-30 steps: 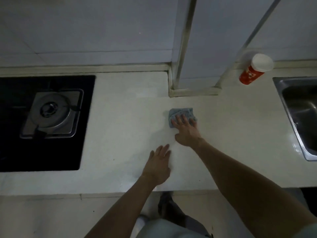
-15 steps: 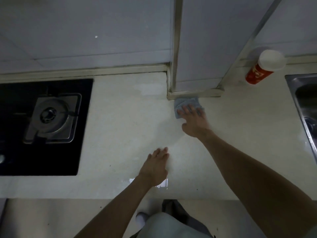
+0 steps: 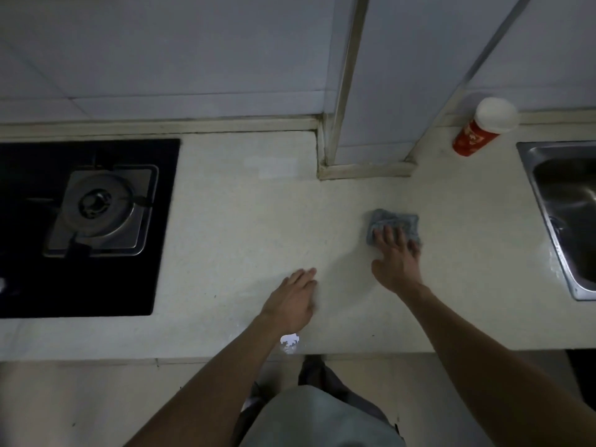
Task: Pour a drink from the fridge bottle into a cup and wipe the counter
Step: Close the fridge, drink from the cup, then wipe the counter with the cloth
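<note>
Counter (image 3: 245, 240) pale, speckled; crumpled grey cloth (image 3: 394, 223) under flat open right hand (image 3: 397, 259), left hand (image 3: 293, 300) flat, empty.

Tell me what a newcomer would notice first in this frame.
The right hand pressing a grey cloth flat on the pale counter, mid-frame. The left hand rests flat beside it. A red cup with a white lid stands by the wall, near the sink.
</note>
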{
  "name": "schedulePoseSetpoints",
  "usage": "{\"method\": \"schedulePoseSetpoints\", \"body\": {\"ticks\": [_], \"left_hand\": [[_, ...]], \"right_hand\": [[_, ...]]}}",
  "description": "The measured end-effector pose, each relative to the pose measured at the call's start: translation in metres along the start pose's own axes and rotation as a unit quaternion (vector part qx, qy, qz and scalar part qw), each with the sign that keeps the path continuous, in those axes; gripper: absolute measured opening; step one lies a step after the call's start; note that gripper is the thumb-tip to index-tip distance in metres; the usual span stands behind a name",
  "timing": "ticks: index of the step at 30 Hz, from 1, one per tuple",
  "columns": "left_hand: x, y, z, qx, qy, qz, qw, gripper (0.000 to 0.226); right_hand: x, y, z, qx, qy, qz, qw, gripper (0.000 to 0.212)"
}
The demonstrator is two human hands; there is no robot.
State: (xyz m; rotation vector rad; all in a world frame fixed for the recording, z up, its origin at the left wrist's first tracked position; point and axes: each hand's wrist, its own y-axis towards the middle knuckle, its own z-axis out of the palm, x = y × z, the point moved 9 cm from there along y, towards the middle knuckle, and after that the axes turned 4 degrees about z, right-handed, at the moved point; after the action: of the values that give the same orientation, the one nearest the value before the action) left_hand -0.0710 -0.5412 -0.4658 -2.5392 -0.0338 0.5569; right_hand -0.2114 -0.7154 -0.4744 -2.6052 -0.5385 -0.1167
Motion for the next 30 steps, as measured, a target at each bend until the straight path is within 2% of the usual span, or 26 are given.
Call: {"method": "schedulePoseSetpoints", "body": {"ticks": [5,8,13,20,27,30], "left_hand": [[0.012,-0.035,0.024,0.002,0.034,0.015,0.999,0.062],[0.024,-0.06,0.031,-0.021,0.044,0.022,0.999,0.06],[0.05,-0.104,0.035,-0.08,0.036,0.0,0.996,0.06],[0.069,-0.147,0.051,-0.06,0.019,0.016,0.998,0.059],[0.07,-0.143,0.039,-0.061,0.003,0.02,0.998,0.057],[0.069,-0.131,0.029,-0.079,0.006,0.023,0.997,0.054]], "right_hand": [[-0.002,-0.065,0.034,-0.02,-0.007,-0.003,1.0,0.077],[-0.003,-0.115,0.062,-0.022,-0.014,0.032,0.999,0.082],[0.049,-0.184,0.106,-0.052,0.004,0.06,0.997,0.074],[0.17,-0.213,0.145,-0.015,0.027,-0.025,0.999,0.078],[0.175,-0.203,0.145,-0.019,-0.034,-0.074,0.996,0.071],[0.178,-0.185,0.131,-0.02,-0.027,-0.099,0.995,0.079]]}}
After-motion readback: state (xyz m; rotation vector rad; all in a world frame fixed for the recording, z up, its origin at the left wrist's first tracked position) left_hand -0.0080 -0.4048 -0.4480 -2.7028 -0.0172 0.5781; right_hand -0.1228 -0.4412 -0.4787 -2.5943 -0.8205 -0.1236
